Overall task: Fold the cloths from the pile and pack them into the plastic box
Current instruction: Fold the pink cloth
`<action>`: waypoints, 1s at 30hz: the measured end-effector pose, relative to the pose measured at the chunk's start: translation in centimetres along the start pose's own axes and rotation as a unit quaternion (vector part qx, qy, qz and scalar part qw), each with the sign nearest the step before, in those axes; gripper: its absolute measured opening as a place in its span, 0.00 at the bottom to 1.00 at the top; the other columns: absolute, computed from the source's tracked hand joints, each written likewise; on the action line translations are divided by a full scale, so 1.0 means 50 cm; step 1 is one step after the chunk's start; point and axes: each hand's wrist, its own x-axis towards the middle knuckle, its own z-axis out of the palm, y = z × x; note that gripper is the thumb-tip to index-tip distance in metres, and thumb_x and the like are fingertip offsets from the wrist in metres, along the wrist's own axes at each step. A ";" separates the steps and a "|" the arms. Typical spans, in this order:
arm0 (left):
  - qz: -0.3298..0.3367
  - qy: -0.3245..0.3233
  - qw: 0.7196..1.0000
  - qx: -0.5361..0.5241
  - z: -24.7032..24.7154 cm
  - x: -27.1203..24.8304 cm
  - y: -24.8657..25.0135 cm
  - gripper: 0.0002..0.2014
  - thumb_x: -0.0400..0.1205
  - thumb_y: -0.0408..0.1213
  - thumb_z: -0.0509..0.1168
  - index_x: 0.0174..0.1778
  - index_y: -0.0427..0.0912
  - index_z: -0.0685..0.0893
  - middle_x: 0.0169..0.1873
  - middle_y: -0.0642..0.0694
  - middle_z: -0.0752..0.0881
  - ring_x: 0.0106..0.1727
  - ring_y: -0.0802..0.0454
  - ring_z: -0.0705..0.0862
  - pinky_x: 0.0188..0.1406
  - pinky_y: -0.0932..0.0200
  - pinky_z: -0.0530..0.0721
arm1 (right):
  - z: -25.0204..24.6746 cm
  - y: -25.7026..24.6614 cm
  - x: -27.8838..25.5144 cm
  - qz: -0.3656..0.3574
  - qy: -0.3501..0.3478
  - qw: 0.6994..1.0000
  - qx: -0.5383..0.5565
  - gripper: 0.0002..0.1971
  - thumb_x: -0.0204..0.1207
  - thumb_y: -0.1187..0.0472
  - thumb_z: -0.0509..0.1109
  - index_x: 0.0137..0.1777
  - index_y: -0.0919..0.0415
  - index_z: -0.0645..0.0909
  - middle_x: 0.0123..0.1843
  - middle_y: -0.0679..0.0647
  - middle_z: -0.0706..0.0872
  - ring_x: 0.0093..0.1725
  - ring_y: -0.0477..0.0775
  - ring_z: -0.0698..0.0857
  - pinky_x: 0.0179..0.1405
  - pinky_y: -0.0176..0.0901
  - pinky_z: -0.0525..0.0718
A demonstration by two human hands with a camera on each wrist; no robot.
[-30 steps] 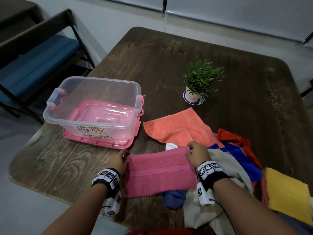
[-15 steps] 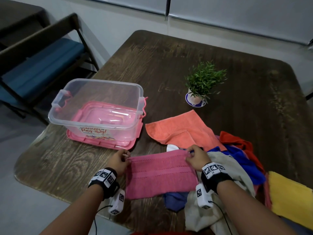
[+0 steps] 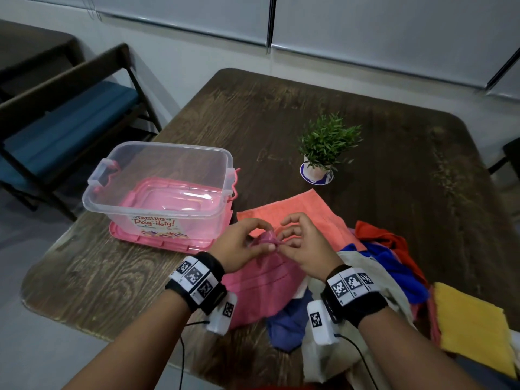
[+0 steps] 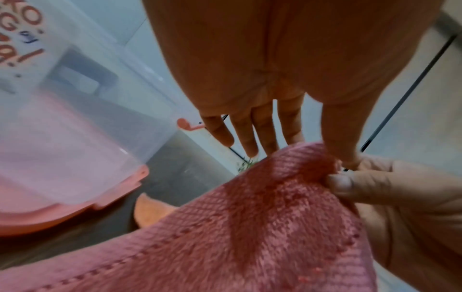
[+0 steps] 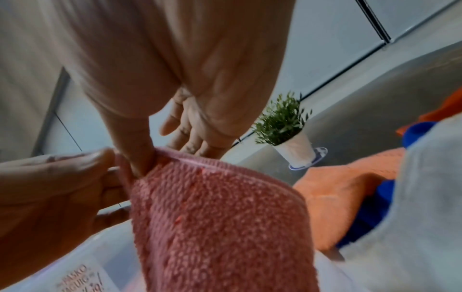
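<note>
A: Left hand (image 3: pixel 239 243) and right hand (image 3: pixel 305 246) meeting above the table (image 3: pixel 365 114), pinching pink cloth (image 3: pixel 261 288) corners together.

B: Cloth draped beside the plastic box (image 3: pixel 160 187), near the pile (image 3: pixel 394 266).

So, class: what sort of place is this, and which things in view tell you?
Probably an office or meeting room, not a home: a large wooden table with a small potted plant, a blue-cushioned bench alongside, and roller blinds behind.
</note>
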 end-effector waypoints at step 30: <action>0.027 0.243 0.951 -0.189 -0.159 -0.094 0.044 0.18 0.77 0.27 0.72 0.60 0.49 0.82 0.39 0.27 0.83 0.42 0.42 0.85 0.49 0.46 0.84 | -0.011 -0.145 0.002 -0.101 0.041 0.991 0.077 0.12 0.81 0.72 0.69 0.50 0.53 0.86 0.47 0.54 0.92 0.49 0.52 0.89 0.56 0.54 0.88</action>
